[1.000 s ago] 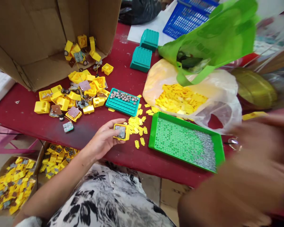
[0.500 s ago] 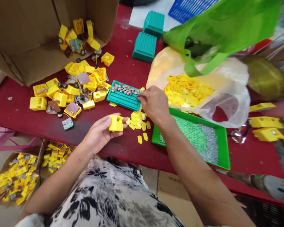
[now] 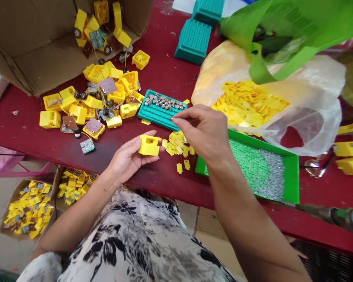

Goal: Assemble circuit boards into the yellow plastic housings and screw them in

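My left hand (image 3: 128, 157) is closed around a small yellow plastic housing (image 3: 149, 145), held over the front of the table with its open side facing up and right. With thumb and forefinger pinched, my right hand (image 3: 210, 131) grips a tiny button cell (image 3: 172, 118), of which only a dark edge shows at the fingertips. Just beyond those fingertips lies a teal ribbed tray (image 3: 153, 114), its far half covered with loose silver button cells (image 3: 164, 102). Between my hands, flat yellow covers (image 3: 176, 144) are scattered on the red tabletop.
Yellow housings with circuit boards (image 3: 106, 98) are heaped at left, before a cardboard box (image 3: 38, 58). At right are a green tray (image 3: 294, 184) of screws, a plastic bag (image 3: 308, 94) of yellow pieces and a green bag (image 3: 306, 31). Filled boxes (image 3: 26, 211) stand below the table's edge.
My right hand has drawn back from the teal tray towards me with the small cell in its pinch. My left hand still holds the yellow housing, now tipped slightly. The view has shifted.
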Demonstrator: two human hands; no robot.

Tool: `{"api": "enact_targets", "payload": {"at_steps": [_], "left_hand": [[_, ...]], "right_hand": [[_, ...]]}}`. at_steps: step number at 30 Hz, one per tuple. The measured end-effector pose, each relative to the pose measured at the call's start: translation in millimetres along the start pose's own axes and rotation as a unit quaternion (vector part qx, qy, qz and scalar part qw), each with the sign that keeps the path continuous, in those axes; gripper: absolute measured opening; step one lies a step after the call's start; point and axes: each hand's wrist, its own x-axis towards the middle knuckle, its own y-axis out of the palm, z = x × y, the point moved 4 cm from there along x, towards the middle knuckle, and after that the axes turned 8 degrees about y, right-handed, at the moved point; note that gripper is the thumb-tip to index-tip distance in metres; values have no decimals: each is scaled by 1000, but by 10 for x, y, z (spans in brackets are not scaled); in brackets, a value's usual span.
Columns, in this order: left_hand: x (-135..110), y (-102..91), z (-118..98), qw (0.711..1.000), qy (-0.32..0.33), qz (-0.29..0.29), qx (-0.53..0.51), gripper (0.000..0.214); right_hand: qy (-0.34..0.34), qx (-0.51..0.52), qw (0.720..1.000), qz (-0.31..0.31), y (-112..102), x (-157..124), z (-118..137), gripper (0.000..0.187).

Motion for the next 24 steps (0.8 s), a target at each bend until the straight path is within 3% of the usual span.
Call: {"api": "enact_targets", "payload": {"at_steps": [3, 6, 11, 15, 17, 19, 22, 24], "left_hand": [[7, -20, 15, 1000, 25, -12, 8, 28], [-3, -29, 31, 998, 49, -27, 20, 25], [-38, -27, 54, 994, 83, -32, 66, 31], [-46, -47, 54, 995, 69, -40, 59, 31], [-45, -60, 45, 997, 50, -45, 46, 30], [-42, -67, 26, 998, 40, -43, 35, 30], [-37, -75, -6, 998, 40, -39, 23, 31], [-32, -81, -24, 998, 44, -39, 18, 31]], "right_hand": [[35, 112, 992, 52, 57, -258, 196, 4], [56, 160, 982, 86, 185, -428, 278, 5], [84, 128, 986, 72, 340, -506, 280, 6], [96, 137, 983, 76, 314, -511, 266, 11], [99, 151, 982, 56, 232, -453, 204, 15], [87, 128, 988, -2, 112, -320, 104, 14], [48, 28, 995, -86, -23, -12, -57, 10], [22, -47, 994, -96, -25, 206, -139, 8]]}}
